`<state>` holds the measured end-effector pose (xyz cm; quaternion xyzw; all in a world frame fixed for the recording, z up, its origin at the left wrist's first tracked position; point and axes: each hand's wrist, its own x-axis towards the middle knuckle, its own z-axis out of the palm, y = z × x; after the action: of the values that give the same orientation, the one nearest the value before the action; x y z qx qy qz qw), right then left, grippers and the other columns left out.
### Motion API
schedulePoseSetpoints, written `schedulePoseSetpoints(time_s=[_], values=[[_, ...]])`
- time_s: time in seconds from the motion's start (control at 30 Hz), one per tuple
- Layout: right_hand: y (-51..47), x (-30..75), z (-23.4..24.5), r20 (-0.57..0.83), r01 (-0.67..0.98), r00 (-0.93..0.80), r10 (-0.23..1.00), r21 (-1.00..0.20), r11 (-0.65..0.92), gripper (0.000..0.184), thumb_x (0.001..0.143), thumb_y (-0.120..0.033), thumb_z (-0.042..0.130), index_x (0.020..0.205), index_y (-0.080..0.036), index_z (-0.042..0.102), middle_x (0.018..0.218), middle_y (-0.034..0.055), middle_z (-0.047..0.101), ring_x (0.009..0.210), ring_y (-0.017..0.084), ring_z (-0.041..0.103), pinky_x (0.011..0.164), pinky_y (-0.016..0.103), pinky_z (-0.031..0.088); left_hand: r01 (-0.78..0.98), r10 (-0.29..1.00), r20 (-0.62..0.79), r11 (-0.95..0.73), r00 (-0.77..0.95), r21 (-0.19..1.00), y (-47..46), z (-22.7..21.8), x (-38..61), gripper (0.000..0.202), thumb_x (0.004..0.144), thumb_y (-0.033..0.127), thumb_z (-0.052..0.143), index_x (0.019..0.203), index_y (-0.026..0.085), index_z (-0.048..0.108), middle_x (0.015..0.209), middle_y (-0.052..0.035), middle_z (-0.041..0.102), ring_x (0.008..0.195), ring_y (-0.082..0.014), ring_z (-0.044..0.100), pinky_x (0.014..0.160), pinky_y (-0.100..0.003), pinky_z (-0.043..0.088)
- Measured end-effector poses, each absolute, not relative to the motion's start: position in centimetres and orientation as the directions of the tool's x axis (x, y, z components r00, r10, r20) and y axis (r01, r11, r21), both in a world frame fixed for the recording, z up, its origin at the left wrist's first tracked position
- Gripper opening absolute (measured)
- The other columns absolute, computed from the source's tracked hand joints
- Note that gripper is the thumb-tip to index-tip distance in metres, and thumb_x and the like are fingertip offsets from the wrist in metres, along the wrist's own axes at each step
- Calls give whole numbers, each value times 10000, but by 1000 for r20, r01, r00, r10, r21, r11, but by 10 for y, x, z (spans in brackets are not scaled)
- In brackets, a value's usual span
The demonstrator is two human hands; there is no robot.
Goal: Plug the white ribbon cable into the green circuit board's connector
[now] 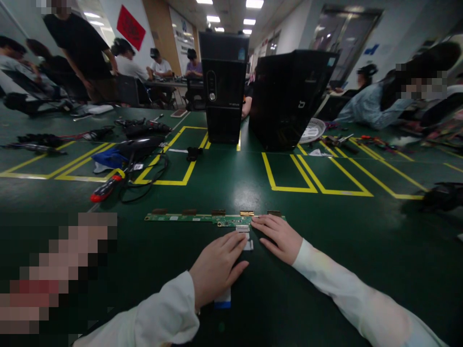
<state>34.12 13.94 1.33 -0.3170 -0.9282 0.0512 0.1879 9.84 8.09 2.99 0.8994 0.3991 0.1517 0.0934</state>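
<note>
A long, narrow green circuit board (pixel 188 219) lies across the dark green table, with several brownish-gold tabs along its far edge. A white flat ribbon cable (pixel 222 299) with a blue end runs under my left hand (pixel 219 258) toward the board. That hand lies over the cable, fingertips on white pieces by the board's middle, thumb apart. On the right part of the board rest the fingertips of my right hand (pixel 278 236), its fingers stretched out and its thumb spread on the table. My left palm hides part of the cable.
Two black computer towers (pixel 223 96) (pixel 285 101) stand ahead. Left of the board lie a red-and-black-handled tool (pixel 106 189), a blue bundle (pixel 110 159) and black cables (pixel 159 178). Yellow tape (pixel 292 189) marks rectangles. A white basket (pixel 313 130) sits behind; people work around.
</note>
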Motion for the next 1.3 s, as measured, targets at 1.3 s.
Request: schedulePoseSetpoints(time_s=[1.3], values=[[138, 344, 14, 301, 545, -740, 602, -256, 798, 460, 900, -263, 431, 1352, -175, 449, 1359, 118, 488, 1266, 245, 408, 1045, 497, 354, 734, 805, 154, -588, 573, 339, 82, 36, 102, 429, 936, 320, 439, 1341, 180, 444, 1349, -90, 520, 1223, -236, 495, 1015, -403, 414]])
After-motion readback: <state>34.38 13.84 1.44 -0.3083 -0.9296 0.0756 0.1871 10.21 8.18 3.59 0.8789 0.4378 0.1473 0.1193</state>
